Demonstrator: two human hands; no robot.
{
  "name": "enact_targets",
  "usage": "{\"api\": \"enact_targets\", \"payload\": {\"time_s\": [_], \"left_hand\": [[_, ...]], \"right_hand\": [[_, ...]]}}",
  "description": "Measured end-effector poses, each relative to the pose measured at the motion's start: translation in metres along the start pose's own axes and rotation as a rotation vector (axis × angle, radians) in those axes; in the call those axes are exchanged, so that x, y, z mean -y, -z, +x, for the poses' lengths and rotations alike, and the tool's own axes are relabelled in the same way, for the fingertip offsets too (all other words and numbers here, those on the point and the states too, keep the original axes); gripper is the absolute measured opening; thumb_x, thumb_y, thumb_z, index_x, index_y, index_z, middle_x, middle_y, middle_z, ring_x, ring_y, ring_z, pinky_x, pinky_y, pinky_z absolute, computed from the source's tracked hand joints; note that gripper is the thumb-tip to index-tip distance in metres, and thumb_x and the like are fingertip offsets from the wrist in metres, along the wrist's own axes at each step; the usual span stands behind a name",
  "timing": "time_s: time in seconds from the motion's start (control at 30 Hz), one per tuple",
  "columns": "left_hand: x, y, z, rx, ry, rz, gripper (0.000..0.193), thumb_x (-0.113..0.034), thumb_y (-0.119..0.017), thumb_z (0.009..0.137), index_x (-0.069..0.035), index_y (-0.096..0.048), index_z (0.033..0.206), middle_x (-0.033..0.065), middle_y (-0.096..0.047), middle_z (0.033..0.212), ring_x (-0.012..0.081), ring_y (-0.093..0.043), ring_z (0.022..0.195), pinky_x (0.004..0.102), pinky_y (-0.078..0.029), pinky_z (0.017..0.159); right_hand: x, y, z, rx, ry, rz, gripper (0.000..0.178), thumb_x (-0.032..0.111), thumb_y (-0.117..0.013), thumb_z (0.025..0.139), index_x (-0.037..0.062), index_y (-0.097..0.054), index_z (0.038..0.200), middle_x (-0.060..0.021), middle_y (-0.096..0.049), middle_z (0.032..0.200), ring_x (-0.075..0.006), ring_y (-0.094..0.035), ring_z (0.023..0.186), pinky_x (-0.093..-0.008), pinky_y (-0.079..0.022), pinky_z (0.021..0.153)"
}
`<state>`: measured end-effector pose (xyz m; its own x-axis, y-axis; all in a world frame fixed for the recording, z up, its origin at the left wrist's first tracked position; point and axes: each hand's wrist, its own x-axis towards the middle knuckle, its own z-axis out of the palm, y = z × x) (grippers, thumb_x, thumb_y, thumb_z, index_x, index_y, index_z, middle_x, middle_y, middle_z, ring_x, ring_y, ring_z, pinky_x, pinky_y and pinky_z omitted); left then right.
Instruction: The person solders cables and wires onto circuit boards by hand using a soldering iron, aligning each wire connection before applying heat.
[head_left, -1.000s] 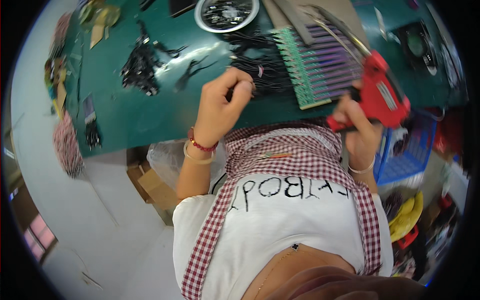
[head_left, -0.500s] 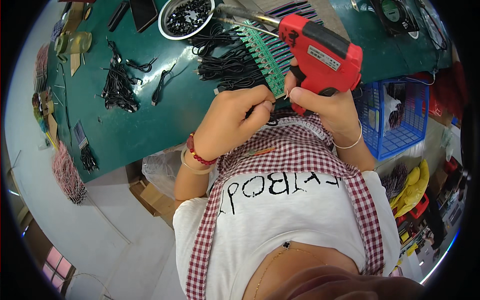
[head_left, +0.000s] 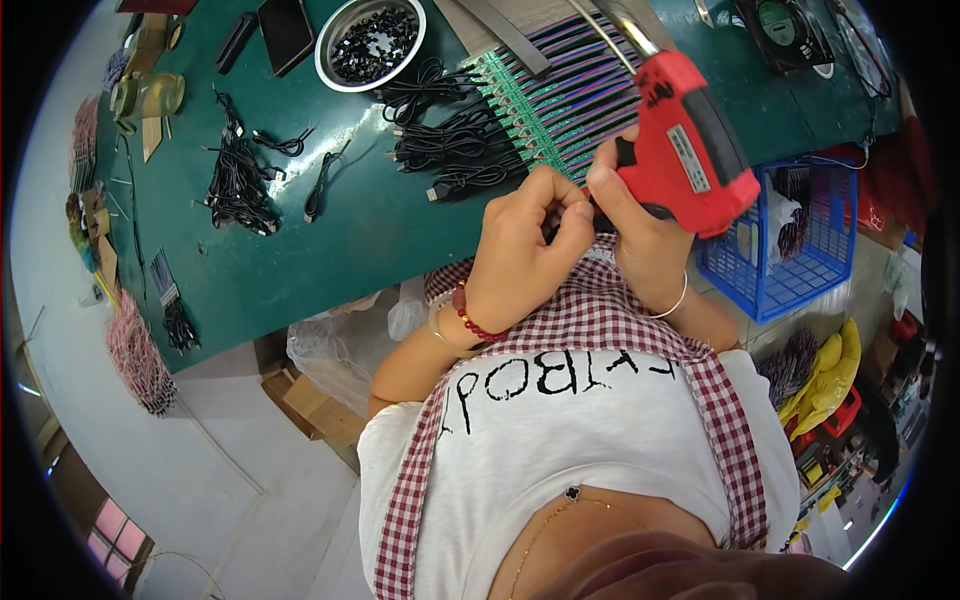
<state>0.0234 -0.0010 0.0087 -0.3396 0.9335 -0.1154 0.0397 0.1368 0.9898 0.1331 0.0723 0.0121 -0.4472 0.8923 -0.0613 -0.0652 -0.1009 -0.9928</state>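
My right hand is wrapped around the handle of a red and black soldering gun. Its metal barrel points up and to the left, above a row of wired boards. The thumb and forefinger of my left hand are pinched together close beside the right fingertips, at the table's front edge. What lies between those left fingers is hidden. Just beyond both hands lie green circuit boards set side by side, with dark and pink wires running right. Bundled black USB cables lie to their left.
A metal bowl of small black parts stands at the back of the green table. More black cables lie to the left. A flat metal bar rests across the wires. A blue plastic basket stands at the right.
The soldering gun has swung right, its barrel turning from the bowl toward the wires, uncovering the metal bar. My left hand has shifted right and stays pinched.
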Motion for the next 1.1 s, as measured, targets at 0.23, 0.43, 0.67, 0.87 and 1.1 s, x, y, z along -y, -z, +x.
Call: {"api": "enact_targets", "payload": {"time_s": [0.23,0.43,0.67,0.87,1.1], "left_hand": [[0.004,0.013,0.004,-0.062,0.092,-0.046,0.007,-0.004,-0.055,0.083,0.002,-0.054,0.079,0.0019,-0.053,0.06,0.0047,-0.044,0.052,0.0219,-0.036,0.047],[0.001,0.015,0.003,-0.004,0.108,-0.03,0.007,-0.005,-0.055,0.082,0.002,-0.054,0.079,0.0016,-0.052,0.06,0.0039,-0.043,0.052,0.0223,-0.035,0.048],[-0.003,0.013,0.006,0.046,0.183,-0.203,0.005,-0.003,-0.057,0.08,0.001,-0.055,0.078,0.0003,-0.053,0.061,0.0023,-0.045,0.056,0.02,-0.036,0.05],[0.0,0.014,0.006,0.025,0.027,-0.03,0.006,-0.001,-0.06,0.076,0.0,-0.055,0.077,0.0015,-0.056,0.068,0.0034,-0.049,0.059,0.0197,-0.039,0.052],[0.008,0.012,0.008,-0.117,-0.231,0.207,0.008,0.003,-0.061,0.072,0.001,-0.054,0.076,0.0033,-0.055,0.071,0.0075,-0.051,0.06,0.0203,-0.041,0.054]], "right_hand": [[-0.002,0.021,0.0,0.015,-0.046,0.006,0.013,0.006,-0.063,0.084,0.0014,-0.057,0.095,0.001,-0.057,0.082,-0.0057,-0.051,0.072,-0.0218,-0.042,0.063],[-0.001,0.018,0.004,0.085,-0.041,-0.014,0.014,0.005,-0.062,0.085,0.0013,-0.058,0.098,-0.0005,-0.059,0.085,-0.0079,-0.054,0.078,-0.0237,-0.045,0.069],[0.0,0.02,0.004,0.198,0.072,-0.245,0.016,-0.002,-0.061,0.079,0.0025,-0.059,0.095,-0.0046,-0.057,0.086,-0.0126,-0.055,0.075,-0.0276,-0.044,0.064],[-0.003,0.019,0.002,0.168,0.157,-0.271,0.015,-0.003,-0.06,0.079,0.0019,-0.06,0.093,-0.005,-0.057,0.086,-0.0122,-0.056,0.074,-0.0255,-0.045,0.064],[0.001,0.018,-0.001,0.116,-0.05,-0.058,0.014,0.001,-0.062,0.082,0.0003,-0.059,0.095,-0.0017,-0.06,0.085,-0.0073,-0.055,0.075,-0.0231,-0.045,0.066]]}}
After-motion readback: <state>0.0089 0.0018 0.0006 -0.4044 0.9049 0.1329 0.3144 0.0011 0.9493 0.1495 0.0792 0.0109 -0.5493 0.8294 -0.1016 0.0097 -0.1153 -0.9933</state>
